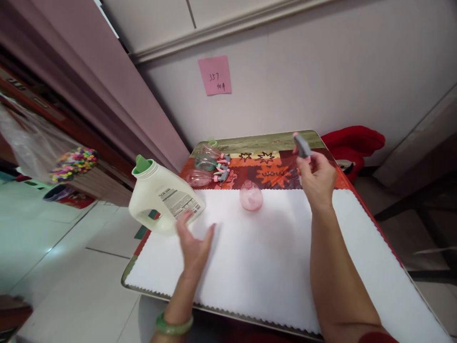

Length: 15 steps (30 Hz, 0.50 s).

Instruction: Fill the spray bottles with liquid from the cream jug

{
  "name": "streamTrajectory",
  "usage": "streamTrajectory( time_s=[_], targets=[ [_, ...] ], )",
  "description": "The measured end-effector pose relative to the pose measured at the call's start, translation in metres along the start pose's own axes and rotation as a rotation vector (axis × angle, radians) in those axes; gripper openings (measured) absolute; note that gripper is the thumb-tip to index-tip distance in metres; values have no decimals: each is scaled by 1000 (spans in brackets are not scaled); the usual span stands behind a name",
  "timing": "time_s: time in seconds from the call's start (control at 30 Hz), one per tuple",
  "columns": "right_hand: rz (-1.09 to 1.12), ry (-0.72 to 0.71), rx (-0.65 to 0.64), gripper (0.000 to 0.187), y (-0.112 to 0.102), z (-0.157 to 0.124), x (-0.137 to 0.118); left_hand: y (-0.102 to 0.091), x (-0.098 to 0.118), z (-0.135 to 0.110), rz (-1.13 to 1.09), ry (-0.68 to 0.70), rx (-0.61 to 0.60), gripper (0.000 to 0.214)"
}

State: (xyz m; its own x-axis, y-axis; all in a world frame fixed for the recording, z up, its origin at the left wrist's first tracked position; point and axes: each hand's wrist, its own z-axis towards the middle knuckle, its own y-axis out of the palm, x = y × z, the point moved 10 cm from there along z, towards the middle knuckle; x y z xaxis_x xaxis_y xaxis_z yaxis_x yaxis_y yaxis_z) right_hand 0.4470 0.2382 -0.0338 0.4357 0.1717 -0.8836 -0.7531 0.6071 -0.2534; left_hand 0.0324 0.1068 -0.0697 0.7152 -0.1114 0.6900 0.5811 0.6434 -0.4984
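Observation:
My right hand (pixel 317 176) is raised over the right side of the table, its fingers closed around a grey-and-pink spray nozzle (pixel 303 145). Near the middle of the white mat stands a small clear pink bottle (pixel 251 196), upright with its neck uncovered. My left hand (pixel 194 245), thumb and fingers spread, hovers over the mat's left part and holds nothing. Just beyond its fingertips is a large cream detergent jug (pixel 166 197) with a green spout in its uncapped mouth; whether the fingertips touch the jug I cannot tell.
Several clear spray bottles (pixel 203 177) with pink-and-grey heads lie at the table's back left. A white scalloped mat (pixel 257 271) covers the front. A red plush item (pixel 353 143) sits behind the right corner. A pink note (pixel 215 75) is on the wall.

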Motion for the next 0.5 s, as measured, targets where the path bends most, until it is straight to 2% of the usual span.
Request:
streamTrajectory(
  time_s=[0.07,0.13,0.23,0.33,0.5],
  targets=[
    [423,-15,30,34,0,-6,-23,63,15,-9,-40,-58,-217,80],
    [702,6,-32,32,11,-15,-40,116,26,-12,-79,-124,-355,103],
    [854,43,-135,29,31,-29,-56,165,33,-7,-52,-197,-411,119],
    [896,52,-168,28,43,-37,-60,186,37,-3,-4,-196,-419,112],
    [933,51,-171,25,46,-40,-63,188,37,-3,-7,-215,-414,91]
  ],
)
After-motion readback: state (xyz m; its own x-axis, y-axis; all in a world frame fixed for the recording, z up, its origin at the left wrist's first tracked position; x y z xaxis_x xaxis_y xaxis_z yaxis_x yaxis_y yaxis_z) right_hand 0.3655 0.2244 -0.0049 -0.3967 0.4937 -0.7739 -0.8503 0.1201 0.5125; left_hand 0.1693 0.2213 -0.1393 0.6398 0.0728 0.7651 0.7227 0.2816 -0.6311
